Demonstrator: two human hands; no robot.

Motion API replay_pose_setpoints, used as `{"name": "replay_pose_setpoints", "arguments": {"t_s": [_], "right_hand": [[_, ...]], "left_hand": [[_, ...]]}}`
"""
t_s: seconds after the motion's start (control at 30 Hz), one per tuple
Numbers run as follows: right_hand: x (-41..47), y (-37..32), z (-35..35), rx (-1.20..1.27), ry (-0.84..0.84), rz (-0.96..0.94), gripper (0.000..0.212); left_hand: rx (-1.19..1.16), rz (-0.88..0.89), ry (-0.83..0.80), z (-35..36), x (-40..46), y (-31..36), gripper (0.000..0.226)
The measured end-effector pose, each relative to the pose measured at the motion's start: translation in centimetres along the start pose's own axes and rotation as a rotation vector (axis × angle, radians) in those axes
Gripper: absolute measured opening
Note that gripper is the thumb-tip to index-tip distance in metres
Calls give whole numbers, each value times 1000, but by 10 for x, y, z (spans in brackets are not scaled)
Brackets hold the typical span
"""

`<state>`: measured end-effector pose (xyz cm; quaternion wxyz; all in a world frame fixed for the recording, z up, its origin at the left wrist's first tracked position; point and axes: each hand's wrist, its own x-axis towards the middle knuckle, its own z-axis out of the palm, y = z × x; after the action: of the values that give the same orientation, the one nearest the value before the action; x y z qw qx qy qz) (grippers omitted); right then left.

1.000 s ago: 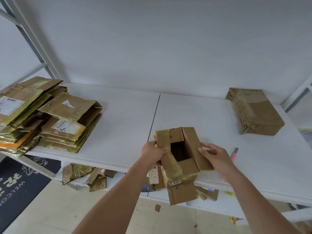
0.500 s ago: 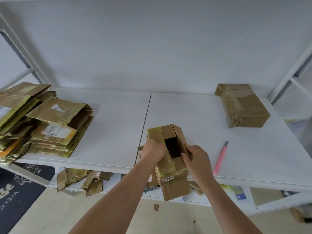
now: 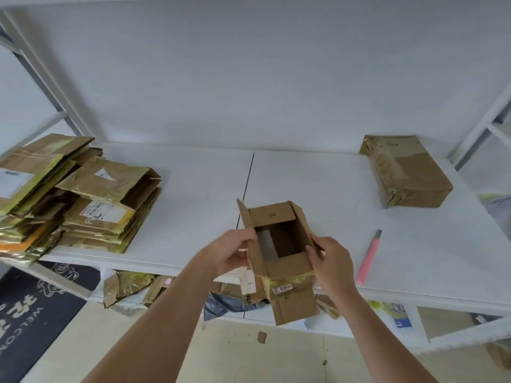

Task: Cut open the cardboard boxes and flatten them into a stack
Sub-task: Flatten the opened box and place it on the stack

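Observation:
A small opened cardboard box (image 3: 279, 217) is held up over the front edge of the white table (image 3: 193, 205), its open end facing me and a flap hanging below. My left hand (image 3: 229, 252) grips its left wall. My right hand (image 3: 329, 261) grips its right wall. A stack of flattened boxes (image 3: 105, 211) lies at the left of the table. A sealed taped box (image 3: 406, 172) sits at the far right. A pink utility knife (image 3: 369, 258) lies on the table right of my right hand.
More flattened cardboard (image 3: 25, 178) is piled at the far left edge. Crumpled cardboard scraps (image 3: 124, 286) lie on the lower shelf. A dark welcome mat (image 3: 30, 313) covers the floor at left. White rack posts (image 3: 481, 123) rise at the right.
The box has turned so its open end faces me squarely, and its walls are spread wider. Both hands have shifted to the side walls. The camera has tilted slightly.

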<state>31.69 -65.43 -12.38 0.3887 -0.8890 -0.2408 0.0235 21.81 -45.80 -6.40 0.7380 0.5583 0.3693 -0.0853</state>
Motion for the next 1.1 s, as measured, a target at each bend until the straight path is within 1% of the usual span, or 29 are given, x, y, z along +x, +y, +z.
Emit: {"name": "replay_pose_setpoints", "arguments": {"t_s": [0.03, 0.07, 0.1, 0.13, 0.17, 0.2, 0.23, 0.27, 0.3, 0.33, 0.37, 0.4, 0.43, 0.47, 0.5, 0.53, 0.57, 0.6, 0.67, 0.7, 0.77, 0.87, 0.93, 1.0, 1.03, 1.1], "right_hand": [[0, 1, 0, 18, 6, -10, 32], [-2, 1, 0, 26, 9, -25, 33], [-3, 0, -1, 25, 9, -41, 33], [-4, 0, -1, 18, 6, -56, 33], [-5, -1, -3, 6, 4, -75, 33], [-5, -2, -5, -14, -2, -98, 33], [-4, -3, -8, -42, -11, -129, 34], [-2, -5, -11, -73, -24, -167, 34], [1, -8, -15, -103, -35, -211, 35], [5, -11, -18, -133, -44, -252, 36], [10, -16, -21, -164, -50, -289, 37], [14, -20, -24, -190, -52, -321, 38], [18, -23, -26, -206, -52, -351, 38], [22, -26, -27, -214, -48, -381, 38], [25, -28, -28, -219, -50, -413, 39], [28, -30, -28, -226, -58, -450, 38], [30, -32, -26, -239, -67, -488, 38], [31, -32, -24, -254, -70, -520, 37], [32, -31, -19, -254, -58, -525, 35], [30, -29, -17, -230, -46, -493, 33], [22, -25, -15, -173, -1, -410, 32], [0, -19, -7, -88, 191, -354, 29], [-20, -21, -1, 45, 320, -351, 23], [-36, -27, 1, 194, 407, -328, 24], [-41, -31, 0, 227, 458, -305, 25], [-48, -40, -3, 193, 559, -235, 24]], "left_hand": [[-43, -1, 6, -12, 0, -8, 24], [-38, -9, 33, -20, 0, -18, 42], [24, -10, 97, -25, 1, -28, 63], [108, 12, 196, -27, 1, -36, 83], [197, 60, 307, -27, 0, -40, 100], [300, 143, 395, -26, -2, -41, 112], [441, 238, 433, -26, -2, -39, 118], [595, 317, 420, -27, -2, -35, 118], [744, 357, 374, -28, -1, -29, 113], [864, 358, 321, -29, 0, -22, 103], [935, 345, 291, -30, 0, -15, 88], [942, 344, 316, -29, 0, -8, 68], [912, 371, 382, -27, 0, -3, 51], [888, 409, 451, -24, -1, 1, 47], [897, 425, 496, -21, -1, 2, 55], [953, 415, 521, -19, -2, 1, 67], [1040, 394, 544, -17, -2, 0, 72], [1118, 386, 573, -16, -2, -1, 68], [1204, 378, 619, -13, -1, -6, 51], [1228, 385, 642, -11, -1, -9, 46], [1224, 414, 678, -8, 1, -14, 44], [1173, 465, 701, -3, 2, -20, 43], [1178, 478, 708, -1, 1, -23, 43], [1178, 480, 719, 0, 0, -23, 43], [1168, 473, 723, 0, -1, -24, 43], [1115, 442, 742, 0, -1, -24, 43]]}}
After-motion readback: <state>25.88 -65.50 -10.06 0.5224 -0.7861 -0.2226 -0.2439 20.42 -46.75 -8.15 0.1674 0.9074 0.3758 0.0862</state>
